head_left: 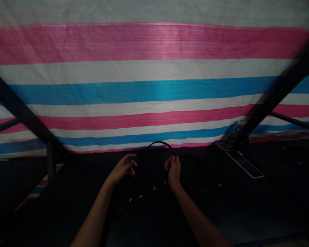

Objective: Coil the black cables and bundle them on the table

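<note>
My right hand (174, 170) pinches a black cable (159, 142) between thumb and fingers. From that grip the cable rises in an arc and bends down to the left, toward the space between my hands. My left hand (124, 168) is beside it, fingers loosely curved and apart; a small dark patch shows among them, too dim to make out. Below the left hand lies a coil of dark cables with pale connectors (136, 198). Another black cable loop (195, 157) rests to the right of my right hand. Much of the cable is lost against the dark surface.
A phone-like flat device with a pale edge (244, 164) lies at the right. Behind it a clear plastic bottle (231, 136) leans near a dark slanted bar (270, 99). Another dark bar (23, 113) slants at left. A striped sheet (154, 92) hangs behind the dark surface (149, 226).
</note>
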Tool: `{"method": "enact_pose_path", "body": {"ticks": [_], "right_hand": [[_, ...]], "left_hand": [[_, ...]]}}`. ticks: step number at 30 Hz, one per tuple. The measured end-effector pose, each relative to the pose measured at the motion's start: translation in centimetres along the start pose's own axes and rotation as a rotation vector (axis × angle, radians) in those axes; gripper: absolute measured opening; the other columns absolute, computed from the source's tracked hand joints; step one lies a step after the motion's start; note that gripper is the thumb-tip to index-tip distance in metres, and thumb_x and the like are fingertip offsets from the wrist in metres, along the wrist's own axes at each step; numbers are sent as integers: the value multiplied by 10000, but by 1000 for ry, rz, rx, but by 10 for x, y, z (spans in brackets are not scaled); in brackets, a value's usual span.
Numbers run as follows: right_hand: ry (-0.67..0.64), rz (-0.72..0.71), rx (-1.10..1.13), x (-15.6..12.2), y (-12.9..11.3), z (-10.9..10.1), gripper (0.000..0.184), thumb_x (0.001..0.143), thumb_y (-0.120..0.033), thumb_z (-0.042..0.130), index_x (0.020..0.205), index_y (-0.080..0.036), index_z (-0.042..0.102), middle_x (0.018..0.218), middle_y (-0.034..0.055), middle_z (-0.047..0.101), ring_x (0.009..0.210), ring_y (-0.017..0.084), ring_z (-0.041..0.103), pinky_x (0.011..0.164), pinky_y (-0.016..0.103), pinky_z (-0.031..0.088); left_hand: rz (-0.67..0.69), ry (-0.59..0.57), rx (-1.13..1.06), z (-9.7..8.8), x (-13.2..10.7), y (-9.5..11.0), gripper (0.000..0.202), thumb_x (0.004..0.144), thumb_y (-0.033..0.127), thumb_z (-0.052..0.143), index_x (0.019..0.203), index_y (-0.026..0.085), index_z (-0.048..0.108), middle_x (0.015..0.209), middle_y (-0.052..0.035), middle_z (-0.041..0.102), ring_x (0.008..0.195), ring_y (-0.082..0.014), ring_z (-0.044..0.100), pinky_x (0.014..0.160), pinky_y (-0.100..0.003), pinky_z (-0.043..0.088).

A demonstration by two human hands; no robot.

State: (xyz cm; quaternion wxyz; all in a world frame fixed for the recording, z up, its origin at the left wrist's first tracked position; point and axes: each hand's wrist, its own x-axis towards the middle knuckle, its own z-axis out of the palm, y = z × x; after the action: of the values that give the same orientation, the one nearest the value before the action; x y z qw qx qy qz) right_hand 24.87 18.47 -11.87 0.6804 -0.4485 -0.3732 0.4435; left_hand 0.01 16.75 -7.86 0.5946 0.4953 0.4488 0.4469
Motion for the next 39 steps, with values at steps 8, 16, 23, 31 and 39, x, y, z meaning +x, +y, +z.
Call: {"method": "enact_pose_path", "body": {"ticks": [8, 16, 23, 31, 39], "right_hand": [[-153, -99, -254, -3, -1, 4, 345, 927, -541, 494, 757, -244, 543, 671, -17, 525, 629, 172, 505, 610, 295, 448], [-192, -132, -365, 5, 9, 0, 240, 880, -446, 559, 862, -226, 651, 1046, 95, 627, 935, 243, 613, 709, 340, 517], [-261, -96, -294, -7, 1, 3, 274, 963, -472, 484, 988, -225, 601, 670, -34, 605, 467, 121, 515, 442, 235, 382], [-372, 24, -168, -13, -9, 7, 313, 867, -476, 638, 1033, -211, 658, 553, -69, 523, 393, 93, 424, 377, 213, 300], [-512, 158, -55, -25, -32, 11, 316, 780, -477, 741, 904, -189, 703, 580, -61, 540, 383, 69, 425, 374, 203, 280]], "left_hand": [[-57, 75, 217, 19, 6, -7, 573, 868, 609, 588, 1212, 151, 562, 591, 47, 612, 327, -76, 424, 351, -187, 305], [43, 74, 125, 14, 8, -6, 546, 855, 676, 569, 939, 146, 672, 726, -35, 665, 631, -161, 609, 546, -247, 468], [4, -66, -354, 23, -3, 1, 235, 871, 374, 714, 939, 192, 582, 501, 138, 326, 360, -29, 201, 362, -139, 282], [-13, -136, -815, -8, -7, 8, 64, 951, 259, 599, 943, 198, 582, 558, 134, 118, 397, -36, 11, 339, -123, 78], [8, -64, -1039, 7, -9, 8, 212, 1024, 310, 456, 906, 192, 585, 520, 123, 152, 348, -44, 82, 325, -153, 48]]}}
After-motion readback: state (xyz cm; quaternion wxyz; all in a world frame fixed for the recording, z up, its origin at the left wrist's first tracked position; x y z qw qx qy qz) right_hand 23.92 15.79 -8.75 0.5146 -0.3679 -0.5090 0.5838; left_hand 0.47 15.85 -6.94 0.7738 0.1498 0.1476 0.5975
